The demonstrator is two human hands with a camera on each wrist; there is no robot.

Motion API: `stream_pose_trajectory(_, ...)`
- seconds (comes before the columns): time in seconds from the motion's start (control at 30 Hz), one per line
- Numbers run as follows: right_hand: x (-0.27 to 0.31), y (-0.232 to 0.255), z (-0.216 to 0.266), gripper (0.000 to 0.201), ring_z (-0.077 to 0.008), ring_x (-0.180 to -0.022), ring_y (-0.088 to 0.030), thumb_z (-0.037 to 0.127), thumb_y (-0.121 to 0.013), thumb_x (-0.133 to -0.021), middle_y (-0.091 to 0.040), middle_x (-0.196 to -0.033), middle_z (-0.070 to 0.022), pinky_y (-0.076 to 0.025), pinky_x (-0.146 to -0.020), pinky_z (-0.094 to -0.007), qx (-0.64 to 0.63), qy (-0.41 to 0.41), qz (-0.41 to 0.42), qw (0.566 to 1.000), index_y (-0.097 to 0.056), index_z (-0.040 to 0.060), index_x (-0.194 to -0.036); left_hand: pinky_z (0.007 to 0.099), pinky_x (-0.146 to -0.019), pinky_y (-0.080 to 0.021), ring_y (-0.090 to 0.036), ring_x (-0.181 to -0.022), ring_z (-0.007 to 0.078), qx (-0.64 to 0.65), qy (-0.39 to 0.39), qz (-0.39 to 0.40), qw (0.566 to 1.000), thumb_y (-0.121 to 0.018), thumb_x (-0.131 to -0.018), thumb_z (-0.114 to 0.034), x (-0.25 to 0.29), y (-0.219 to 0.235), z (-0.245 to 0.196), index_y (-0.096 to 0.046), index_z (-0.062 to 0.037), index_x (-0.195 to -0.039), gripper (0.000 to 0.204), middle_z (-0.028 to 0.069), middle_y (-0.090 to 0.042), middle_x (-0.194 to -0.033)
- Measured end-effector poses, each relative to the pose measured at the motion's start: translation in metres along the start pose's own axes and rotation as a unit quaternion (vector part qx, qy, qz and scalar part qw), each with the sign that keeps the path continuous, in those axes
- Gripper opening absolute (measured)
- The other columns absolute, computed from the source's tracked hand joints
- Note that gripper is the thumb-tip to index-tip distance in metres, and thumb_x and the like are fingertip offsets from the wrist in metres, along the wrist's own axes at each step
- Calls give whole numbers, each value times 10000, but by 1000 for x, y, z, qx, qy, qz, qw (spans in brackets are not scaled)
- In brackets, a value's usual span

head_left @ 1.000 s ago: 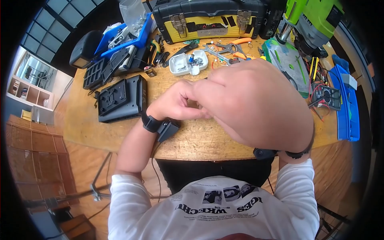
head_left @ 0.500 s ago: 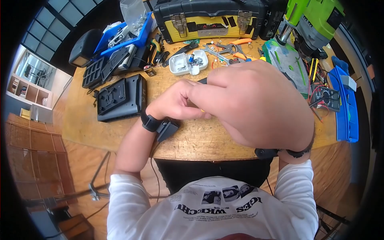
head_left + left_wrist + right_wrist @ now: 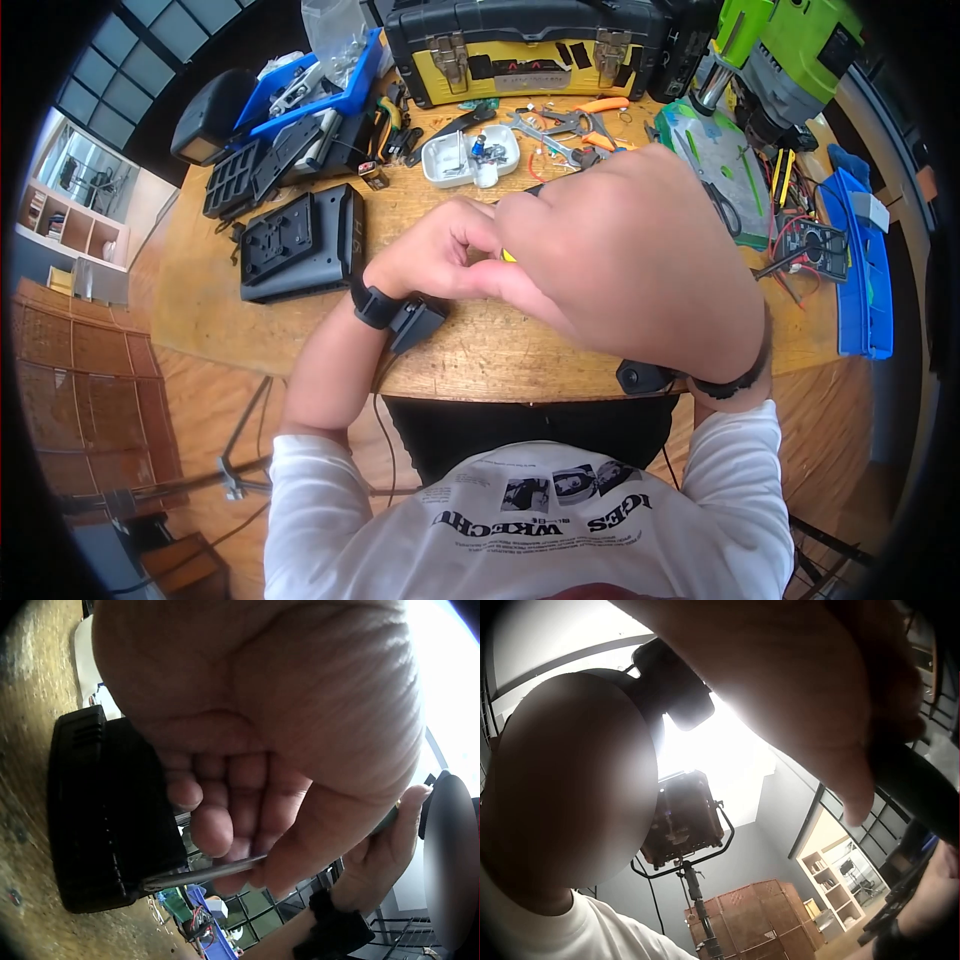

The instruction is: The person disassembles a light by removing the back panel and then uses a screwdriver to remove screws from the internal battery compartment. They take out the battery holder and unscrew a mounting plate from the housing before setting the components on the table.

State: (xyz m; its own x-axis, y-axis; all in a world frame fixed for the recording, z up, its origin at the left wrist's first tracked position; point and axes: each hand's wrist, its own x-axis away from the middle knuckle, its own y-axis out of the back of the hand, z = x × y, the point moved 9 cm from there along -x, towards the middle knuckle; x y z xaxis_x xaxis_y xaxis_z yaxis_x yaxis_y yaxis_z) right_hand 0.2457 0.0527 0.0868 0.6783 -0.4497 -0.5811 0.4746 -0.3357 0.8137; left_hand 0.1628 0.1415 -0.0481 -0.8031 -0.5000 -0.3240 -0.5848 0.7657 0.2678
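Over the front middle of the bench the left hand (image 3: pixel 435 250) and the right hand (image 3: pixel 640 260) meet in the head view. A sliver of yellow (image 3: pixel 509 256) shows between them. In the left wrist view, the thumb and fingers of the left hand (image 3: pixel 255 727) pinch a thin metal shaft (image 3: pixel 206 871), whose far end reaches a black block-shaped object (image 3: pixel 112 817) on the bench. Behind it, the right hand (image 3: pixel 386 859) holds a partly hidden greenish handle (image 3: pixel 386 819). The right wrist view shows the right hand (image 3: pixel 802 682) around a dark, blurred object (image 3: pixel 911 787).
A black device (image 3: pixel 303 243) lies left of the hands. Beyond them are a white tray (image 3: pixel 470 157) of small parts, scattered tools and a yellow-black toolbox (image 3: pixel 525 65). At the right are a green machine (image 3: pixel 800 60), a multimeter (image 3: pixel 815 245) and a blue bin (image 3: pixel 865 280).
The right hand and wrist have turned and shifted slightly left. More of the yellow sliver shows between the hands than a second ago. The left hand has barely moved.
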Motion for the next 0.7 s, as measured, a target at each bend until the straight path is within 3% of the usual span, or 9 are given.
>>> stream_pose_trajectory(0.07,0,-3,-1,286,-273,-575,-595,298,-807,-793,-594,-656,-59,-426,-515,-399,8,2,17,1000,-644,81,-882,331,-818,-523,-692,-911,203,41,23,-3,999,-859,-813,-118,4,-1,-1,-773,1,-969,214,99,-744,-916)
stream_pose_trajectory(0.13,-1,-6,-3,218,-273,-654,-624,234,-778,-813,-615,-721,-59,-455,-551,-405,-83,-26,29,996,-679,98,-952,336,-847,-527,-703,-941,215,83,48,-7,995,-859,-808,-111,5,1,9,-776,2,-991,230,107,-752,-934)
stream_pose_trajectory(0.2,0,-3,-2,202,-274,-682,-629,207,-766,-815,-616,-742,-58,-466,-569,-410,-76,-29,54,995,-688,111,-975,331,-829,-525,-699,-923,210,54,-43,40,997,-865,-805,-97,0,-6,7,-776,-2,-949,194,108,-755,-933)
stream_pose_trajectory(0.27,1,-8,-3,197,-275,-709,-635,180,-754,-818,-618,-762,-56,-477,-587,-415,-69,-33,79,994,-697,125,-998,331,-804,-518,-690,-897,206,16,-57,31,998,-854,-805,-78,0,-3,-4,-766,-4,-904,151,105,-751,-918)
stream_pose_trajectory(0.33,0,-7,-2,169,-277,-698,-626,181,-744,-820,-602,-745,-51,-463,-575,-413,-57,3,43,997,-680,112,-960,330,-780,-511,-681,-871,201,-23,-72,22,997,-842,-806,-59,0,-2,-13,-757,-7,-859,113,102,-747,-903)
stream_pose_trajectory(0.4,0,-9,-3,164,-275,-680,-620,197,-747,-820,-600,-732,-49,-453,-567,-410,-48,-11,45,998,-665,106,-929,334,-726,-486,-652,-808,195,-46,-12,27,999,-807,-804,-24,2,-2,-3,-721,-8,-781,90,97,-718,-841)
stream_pose_trajectory(0.5,-1,-12,-5,198,-268,-642,-611,245,-757,-821,-595,-702,-43,-435,-553,-405,-11,-24,72,997,-633,99,-873,343,-700,-473,-634,-775,200,-10,-41,34,999,-790,-799,-26,2,-5,4,-703,-7,-759,98,96,-682,-790)
stream_pose_trajectory(0.63,-1,-12,-4,290,-256,-595,-600,326,-786,-808,-582,-658,-36,-426,-544,-404,82,-39,108,990,-606,100,-833,345,-699,-474,-630,-775,204,-14,-25,75,997,-799,-802,-53,1,-7,7,-706,-2,-770,110,99,-673,-792)
stream_pose_trajectory(0.7,4,-15,-7,300,-254,-604,-604,342,-794,-798,-585,-665,-36,-427,-542,-403,84,-38,102,991,-618,105,-853,334,-715,-484,-636,-791,206,-64,-38,38,997,-796,-799,-61,2,-4,0,-717,2,-799,100,99,-695,-838)
